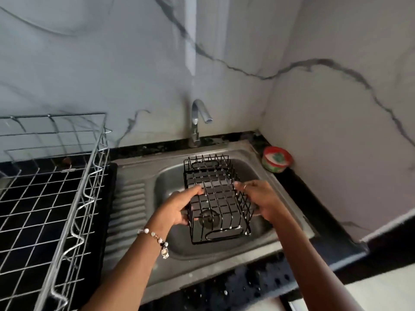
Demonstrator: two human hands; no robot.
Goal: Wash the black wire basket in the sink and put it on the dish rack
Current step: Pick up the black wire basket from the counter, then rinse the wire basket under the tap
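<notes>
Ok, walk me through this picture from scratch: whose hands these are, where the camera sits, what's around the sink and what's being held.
There is no machine here: a person wears one wide-angle camera on the head, looking down at their own bare hands. The left hand, with a beaded bracelet on its wrist, and the right hand grip the sides of a black wire basket above the stainless steel sink. Behind stands a chrome tap, with no water visibly running. A silver wire dish rack sits at the left, a round red and green tub in the right corner.
</notes>
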